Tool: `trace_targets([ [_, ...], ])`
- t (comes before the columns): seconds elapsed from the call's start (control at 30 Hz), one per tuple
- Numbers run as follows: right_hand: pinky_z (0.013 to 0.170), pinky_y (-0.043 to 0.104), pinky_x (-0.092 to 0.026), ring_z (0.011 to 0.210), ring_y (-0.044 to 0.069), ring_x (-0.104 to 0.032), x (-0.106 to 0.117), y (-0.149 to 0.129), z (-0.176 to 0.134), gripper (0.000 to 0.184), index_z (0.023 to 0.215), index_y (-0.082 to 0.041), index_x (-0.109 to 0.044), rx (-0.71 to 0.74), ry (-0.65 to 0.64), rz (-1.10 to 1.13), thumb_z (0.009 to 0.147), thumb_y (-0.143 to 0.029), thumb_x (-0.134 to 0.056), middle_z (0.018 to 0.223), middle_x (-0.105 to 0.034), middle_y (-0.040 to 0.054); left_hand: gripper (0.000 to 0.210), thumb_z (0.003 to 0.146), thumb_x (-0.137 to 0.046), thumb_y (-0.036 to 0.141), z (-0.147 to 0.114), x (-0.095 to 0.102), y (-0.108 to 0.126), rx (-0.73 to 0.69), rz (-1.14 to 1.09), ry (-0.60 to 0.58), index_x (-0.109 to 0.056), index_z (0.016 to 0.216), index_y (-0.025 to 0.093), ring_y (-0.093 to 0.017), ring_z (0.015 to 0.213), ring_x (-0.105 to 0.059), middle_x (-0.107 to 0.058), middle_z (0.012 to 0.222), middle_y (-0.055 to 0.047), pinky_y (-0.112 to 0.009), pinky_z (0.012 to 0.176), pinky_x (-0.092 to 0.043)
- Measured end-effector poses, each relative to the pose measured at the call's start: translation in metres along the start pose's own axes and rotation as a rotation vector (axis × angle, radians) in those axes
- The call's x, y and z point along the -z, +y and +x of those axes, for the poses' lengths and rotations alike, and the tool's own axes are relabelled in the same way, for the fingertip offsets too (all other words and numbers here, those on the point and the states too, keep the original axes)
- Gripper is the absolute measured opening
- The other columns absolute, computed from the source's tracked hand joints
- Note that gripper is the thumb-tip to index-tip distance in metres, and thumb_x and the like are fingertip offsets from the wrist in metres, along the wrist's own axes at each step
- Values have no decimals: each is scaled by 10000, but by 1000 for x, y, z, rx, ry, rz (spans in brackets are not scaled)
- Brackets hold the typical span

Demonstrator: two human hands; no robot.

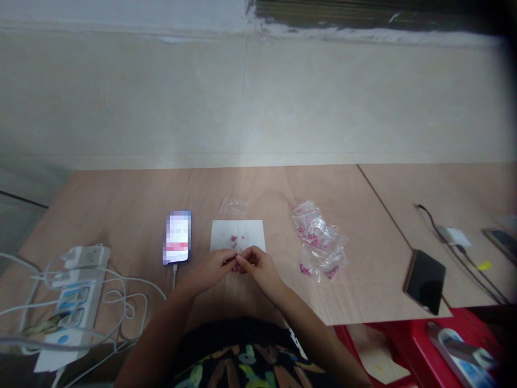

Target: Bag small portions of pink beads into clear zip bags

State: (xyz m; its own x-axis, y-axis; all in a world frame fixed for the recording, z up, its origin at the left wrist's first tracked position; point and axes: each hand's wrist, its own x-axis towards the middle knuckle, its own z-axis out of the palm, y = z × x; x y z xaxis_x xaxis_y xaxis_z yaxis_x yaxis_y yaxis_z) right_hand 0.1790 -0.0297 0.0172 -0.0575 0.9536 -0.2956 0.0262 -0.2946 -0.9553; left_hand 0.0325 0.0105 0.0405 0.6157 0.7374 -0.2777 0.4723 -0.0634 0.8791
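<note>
My left hand [220,265] and my right hand [258,266] meet over the near edge of a white sheet of paper [220,231]. The fingers of both are closed in a pinch, tip to tip. What sits between the fingertips is too small and too hidden to name. Small dark pink beads [234,238] lie on the paper just beyond my fingers, and a few more show close to the fingertips. An empty-looking clear plastic bag [234,207] lies flat behind the paper.
To the right is a pile of clear zip bags [319,237] holding pink beads. A lit phone [176,237] on a cable lies left. Farther left is a power strip [76,302] with tangled white cords. A dark phone [425,281] and a white charger [456,236] lie right.
</note>
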Motion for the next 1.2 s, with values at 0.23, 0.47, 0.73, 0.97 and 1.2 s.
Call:
trace_targets([
  [0.23, 417, 216, -413, 410, 108, -526, 0, -6, 0, 264, 643, -181, -473, -65, -76, -180, 704, -422, -563, 480, -529, -32, 169, 735, -534, 285, -2, -1, -11, 141, -172, -108, -603, 671, 144, -135, 601, -595, -635, 634, 1, -201, 553, -430],
  [0.47, 429, 252, -453, 427, 128, -544, 5, -13, 3, 255, 632, -179, -477, -146, -222, -30, 670, -412, -573, 469, -525, -34, 258, 730, -540, 374, -4, -1, -17, 194, -237, -108, -544, 633, 135, -132, 550, -598, -612, 564, 2, -216, 532, -448],
  [0.73, 332, 192, -366, 369, 99, -487, 10, -14, 5, 67, 617, -175, -469, -182, -191, -151, 681, -179, -488, 468, -490, -45, 269, 766, -483, 361, -4, -1, -14, 166, -259, -85, -554, 648, 130, -132, 573, -602, -619, 599, -14, -238, 566, -472],
  [0.97, 452, 188, -299, 475, 80, -430, 9, -14, 8, 112, 516, -160, -455, -46, 52, -603, 602, -133, -522, 493, -475, -30, 174, 740, -480, 269, -2, 2, -20, 114, 28, 106, -516, 621, 147, -109, 521, -545, -562, 545, 27, -204, 512, -406],
  [1.2, 463, 211, -283, 489, 106, -469, -2, -12, 14, 94, 719, -145, -534, -80, -21, -691, 730, -197, -457, 586, -573, 28, 142, 730, -438, 228, 4, -7, -1, 105, 126, 186, -432, 602, 167, -75, 448, -436, -436, 506, 75, -180, 454, -312],
])
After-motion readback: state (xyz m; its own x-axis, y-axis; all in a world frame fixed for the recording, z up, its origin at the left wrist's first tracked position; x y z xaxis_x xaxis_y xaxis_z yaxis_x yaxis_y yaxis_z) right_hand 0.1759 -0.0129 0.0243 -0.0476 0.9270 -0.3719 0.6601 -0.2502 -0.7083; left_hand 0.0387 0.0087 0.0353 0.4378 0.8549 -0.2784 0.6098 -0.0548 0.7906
